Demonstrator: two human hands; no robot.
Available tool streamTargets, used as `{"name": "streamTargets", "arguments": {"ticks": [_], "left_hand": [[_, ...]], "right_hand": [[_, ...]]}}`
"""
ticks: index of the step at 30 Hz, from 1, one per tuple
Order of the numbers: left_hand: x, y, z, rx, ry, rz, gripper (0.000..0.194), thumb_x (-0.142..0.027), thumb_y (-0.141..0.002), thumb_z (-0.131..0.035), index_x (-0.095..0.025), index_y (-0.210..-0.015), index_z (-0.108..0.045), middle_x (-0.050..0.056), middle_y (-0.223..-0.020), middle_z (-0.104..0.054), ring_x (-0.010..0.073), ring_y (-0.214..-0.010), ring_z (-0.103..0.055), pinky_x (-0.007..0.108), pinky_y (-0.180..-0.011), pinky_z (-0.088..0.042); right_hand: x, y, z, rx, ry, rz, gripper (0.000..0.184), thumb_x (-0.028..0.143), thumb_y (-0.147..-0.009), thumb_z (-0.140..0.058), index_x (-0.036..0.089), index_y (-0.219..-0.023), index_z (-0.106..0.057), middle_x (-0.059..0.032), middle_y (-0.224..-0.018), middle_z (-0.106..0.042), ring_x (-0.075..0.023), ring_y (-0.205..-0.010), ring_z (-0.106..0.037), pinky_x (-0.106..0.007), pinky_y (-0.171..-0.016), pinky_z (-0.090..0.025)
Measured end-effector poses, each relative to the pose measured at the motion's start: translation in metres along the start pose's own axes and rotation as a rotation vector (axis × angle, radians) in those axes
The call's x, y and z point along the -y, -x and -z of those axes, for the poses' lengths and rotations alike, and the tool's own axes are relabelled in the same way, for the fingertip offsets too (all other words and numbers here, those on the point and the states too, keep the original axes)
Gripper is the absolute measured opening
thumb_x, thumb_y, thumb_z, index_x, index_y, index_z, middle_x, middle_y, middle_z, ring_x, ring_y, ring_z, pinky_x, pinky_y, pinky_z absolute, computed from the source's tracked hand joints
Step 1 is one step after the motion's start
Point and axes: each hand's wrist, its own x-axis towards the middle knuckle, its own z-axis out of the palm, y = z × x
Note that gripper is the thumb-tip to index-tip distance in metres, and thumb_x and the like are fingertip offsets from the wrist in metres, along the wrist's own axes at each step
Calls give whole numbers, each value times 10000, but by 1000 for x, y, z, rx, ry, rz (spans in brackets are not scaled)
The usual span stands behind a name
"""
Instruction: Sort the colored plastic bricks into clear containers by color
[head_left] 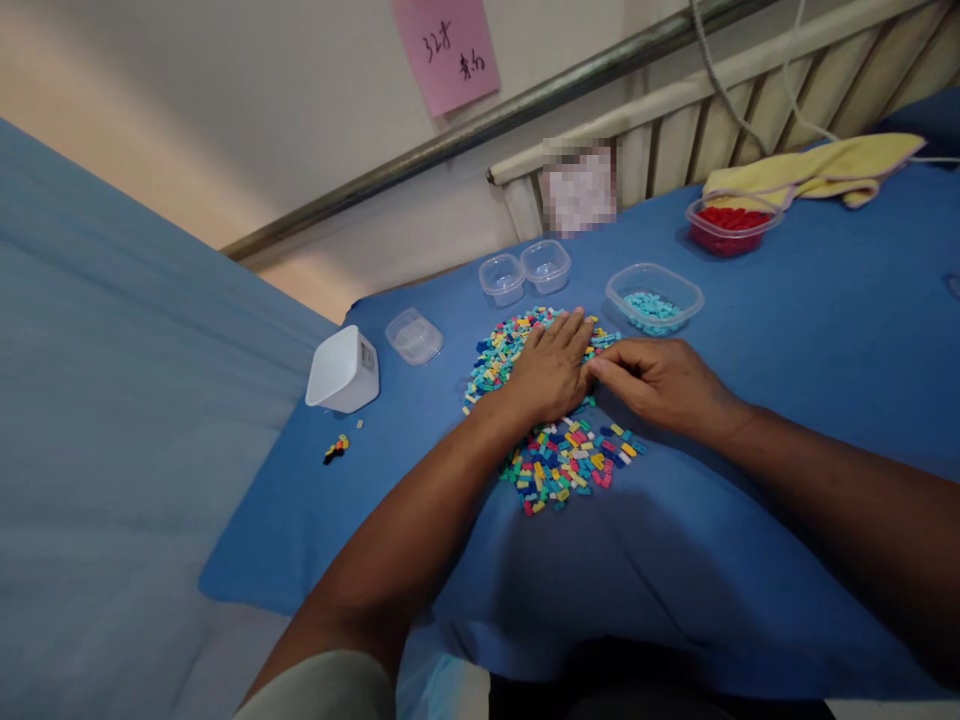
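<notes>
My left hand (551, 365) lies flat, palm down and fingers stretched out, on a pile of small multicoloured toy bricks (499, 350). Close beside it, my right hand (667, 385) has its thumb and index finger pinched together at the pile's right side. Whatever is between those fingertips, if anything, is too small to name. Nearer to me spreads a looser patch of the same bricks (562, 465), in blue, yellow, pink, green and white. Just beyond my right hand stands a clear plastic tub (690, 305) with light blue bricks inside.
Two small clear tubs (502, 280) stand behind the pile. Left are a clear container (415, 337), a white box (341, 370) and a few black and orange pieces (336, 449). A tub of red bricks (727, 235) and a yellow cloth (817, 172) lie back right on the blue-covered surface.
</notes>
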Motion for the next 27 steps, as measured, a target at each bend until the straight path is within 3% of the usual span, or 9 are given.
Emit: {"name": "streamTargets", "arguments": {"ticks": [6,9,12,15,16,18,22,25,27], "left_hand": [[-16,-18,-2,24,-33,13,815,-431,-1152,-453,-59,-1835,-206,165,-1911,-63,386,-1791,-96,653,-1442,-145],[-10,-13,6,20,25,33,788,-427,-1178,-438,-72,-1839,-197,174,-1908,-69,382,-1790,-96,651,-1446,-123],[9,16,15,-203,169,5,714,-487,-1214,-395,-66,-1790,-356,211,-1880,-223,372,-1769,-221,657,-1438,-186],[27,65,18,-453,341,-241,543,-418,-1227,-424,-82,-1614,-604,199,-1764,-488,266,-1683,-441,509,-1411,-362],[29,82,16,-473,381,-286,440,-364,-1216,-477,-116,-1512,-687,175,-1671,-607,240,-1607,-545,466,-1357,-454],[29,113,10,-396,427,-317,322,-286,-1183,-572,-139,-1411,-747,138,-1544,-717,216,-1481,-664,409,-1272,-547],[18,152,-5,-250,386,-323,392,-275,-1169,-610,-112,-1511,-709,156,-1634,-644,257,-1540,-617,448,-1327,-510],[15,165,-8,-294,401,-303,347,-248,-1152,-645,-128,-1463,-742,121,-1568,-704,223,-1490,-658,406,-1309,-518],[17,167,-7,-357,413,-272,289,-238,-1145,-660,-156,-1397,-772,92,-1496,-752,202,-1432,-698,392,-1285,-534]], "right_hand": [[-2,3,0,-15,2,11,401,468,-1108,-588,242,-809,-731,-26,-739,-732,-187,-664,-594,-349,-681,-428],[-1,3,3,-18,-12,-6,411,514,-1118,-577,257,-847,-748,-37,-765,-747,-209,-694,-626,-362,-691,-444],[1,3,7,-33,-14,-22,416,527,-1121,-581,265,-836,-734,-38,-745,-728,-212,-672,-617,-374,-675,-441],[5,3,8,-29,16,29,409,478,-1128,-587,260,-804,-708,-38,-743,-723,-209,-672,-631,-379,-695,-464],[6,4,7,-16,24,64,389,452,-1132,-587,257,-821,-718,-42,-772,-743,-212,-696,-657,-379,-717,-483],[10,7,3,32,37,150,315,398,-1138,-587,252,-924,-765,-54,-877,-801,-224,-782,-724,-378,-778,-527],[19,17,-6,242,129,360,253,318,-1153,-573,241,-1167,-814,-99,-1080,-849,-263,-970,-781,-403,-887,-580],[25,23,-10,390,181,514,281,274,-1161,-549,227,-1188,-824,-122,-1100,-843,-272,-992,-776,-420,-898,-606],[28,24,-12,405,177,554,289,264,-1171,-537,225,-1214,-820,-124,-1126,-842,-265,-1012,-776,-421,-919,-626]]}}
